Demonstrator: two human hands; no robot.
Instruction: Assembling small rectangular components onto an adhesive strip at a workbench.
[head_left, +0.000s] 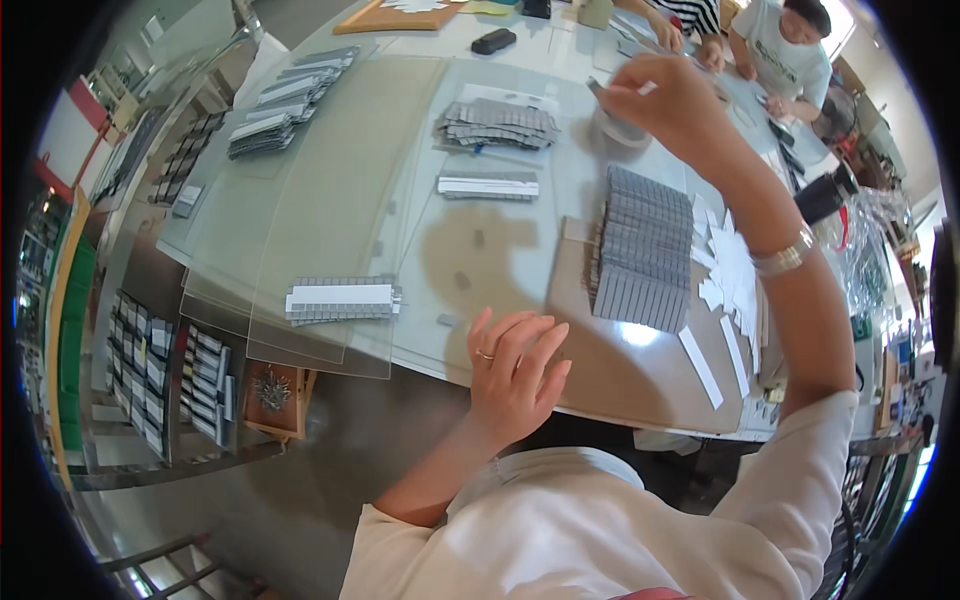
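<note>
Head view is showing a grey piece [594, 87] at the fingertips of the right hand [658, 98], which seems to be pinching narrowly near a roll [625, 132]. A light, steady pinch is probably serving best. Nearer the body, a grey stack [645, 250] is lying; the left hand [515, 372] is spreading loosely, holding nothing.

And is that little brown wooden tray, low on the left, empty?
It's partly filled: grey, metallic-looking bits are heaped in the middle of the brown wooden tray, with bare wood showing around them.
</note>
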